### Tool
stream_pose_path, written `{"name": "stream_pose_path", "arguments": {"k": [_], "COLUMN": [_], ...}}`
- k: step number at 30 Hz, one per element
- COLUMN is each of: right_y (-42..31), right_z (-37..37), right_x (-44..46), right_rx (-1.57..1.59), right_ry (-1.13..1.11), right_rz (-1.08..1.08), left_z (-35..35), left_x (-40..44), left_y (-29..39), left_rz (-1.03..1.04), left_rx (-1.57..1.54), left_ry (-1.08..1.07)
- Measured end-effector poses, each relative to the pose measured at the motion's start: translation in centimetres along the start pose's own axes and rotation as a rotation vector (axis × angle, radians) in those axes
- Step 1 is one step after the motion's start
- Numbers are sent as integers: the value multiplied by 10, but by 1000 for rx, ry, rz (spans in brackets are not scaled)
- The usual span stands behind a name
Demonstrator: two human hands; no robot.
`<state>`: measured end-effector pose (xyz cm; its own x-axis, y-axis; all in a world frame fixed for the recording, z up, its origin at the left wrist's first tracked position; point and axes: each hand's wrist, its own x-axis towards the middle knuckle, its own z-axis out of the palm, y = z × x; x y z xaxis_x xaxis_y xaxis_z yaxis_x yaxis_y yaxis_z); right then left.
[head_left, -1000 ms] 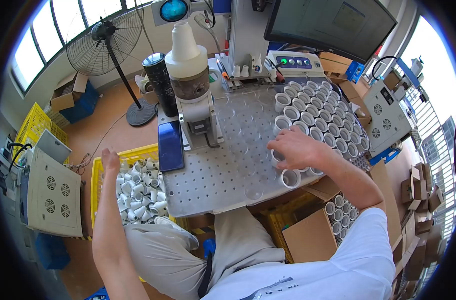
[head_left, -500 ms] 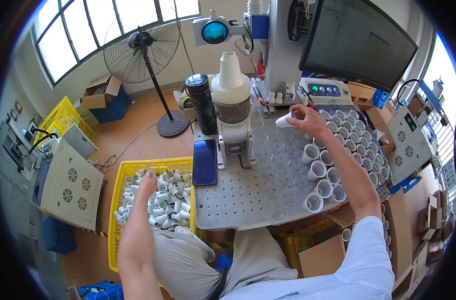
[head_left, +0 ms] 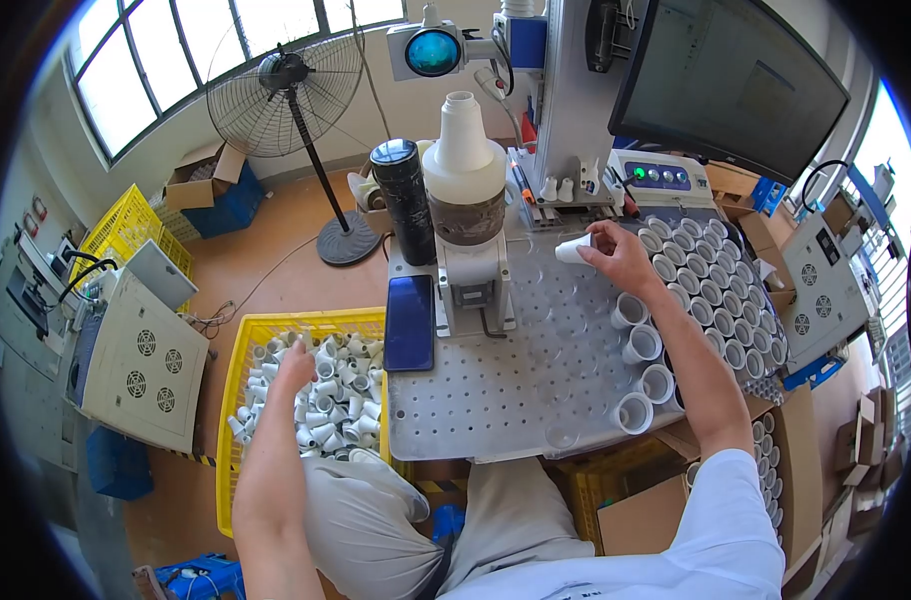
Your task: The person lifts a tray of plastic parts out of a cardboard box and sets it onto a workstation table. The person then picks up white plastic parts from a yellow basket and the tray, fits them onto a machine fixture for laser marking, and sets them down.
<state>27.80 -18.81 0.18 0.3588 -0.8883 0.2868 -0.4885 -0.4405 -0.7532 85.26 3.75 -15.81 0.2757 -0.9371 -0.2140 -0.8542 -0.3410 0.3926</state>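
My right hand [head_left: 621, 258] grips a white plastic pipe fitting [head_left: 575, 250], tilted on its side above the perforated metal worktop [head_left: 476, 400]. Beyond and beside that wrist, many white fittings [head_left: 633, 412] stand in rows with their round openings up. On the left, my left hand [head_left: 298, 368] is over the yellow crate [head_left: 228, 420], its fingers closed among a heap of loose white fittings [head_left: 351, 405]. Whatever its fingertips hold blends in with the heap. Between the hands, a stepped white cone-shaped piece [head_left: 463, 140] sits upright on a machine's round holder [head_left: 466, 215].
A dark phone [head_left: 410, 325] and a black cylinder [head_left: 404, 205] are left of the holder. A lens head [head_left: 433, 52] hangs above it. The monitor [head_left: 736, 80] and control box [head_left: 661, 175] stand back right. An open carton [head_left: 798, 470] with more fittings is below right.
My right hand has moved slightly down and right with the fitting. Several standing fittings near the right forearm have shifted right. My left hand stays almost in place over the crate.
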Motion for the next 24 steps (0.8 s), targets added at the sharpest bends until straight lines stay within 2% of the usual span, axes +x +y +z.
{"name": "stream_pose_path", "arguments": {"k": [2,5,6,8,15,17,18,20,24], "right_y": [5,4,3,7,6,8,9,5,3], "right_z": [0,-1,-1,1,1,1,1,0,0], "right_x": [1,0,0,0,-1,-1,0,-2,-2], "right_rx": [-13,-33,-38,-30,-28,-27,-25,-26,-24], "right_ry": [-1,-7,-14,-3,13,15,17,15,5], "right_rz": [-7,-5,4,-6,-17,-22,-26,-21,-10], "left_z": [-16,-15,-7,11,12,2,6,18,11], "left_x": [-17,-14,-8,7,11,6,9,17,12], "left_y": [38,30,13,-27,-32,-12,-20,-47,-37], "left_rz": [-328,-431,-431,-75,-105,-429,-428,-135,-131], "left_rx": [-381,-464,-465,-143,-230,-564,-565,-231,-260], "left_ry": [104,91,91,110,112,109,110,71,51]}}
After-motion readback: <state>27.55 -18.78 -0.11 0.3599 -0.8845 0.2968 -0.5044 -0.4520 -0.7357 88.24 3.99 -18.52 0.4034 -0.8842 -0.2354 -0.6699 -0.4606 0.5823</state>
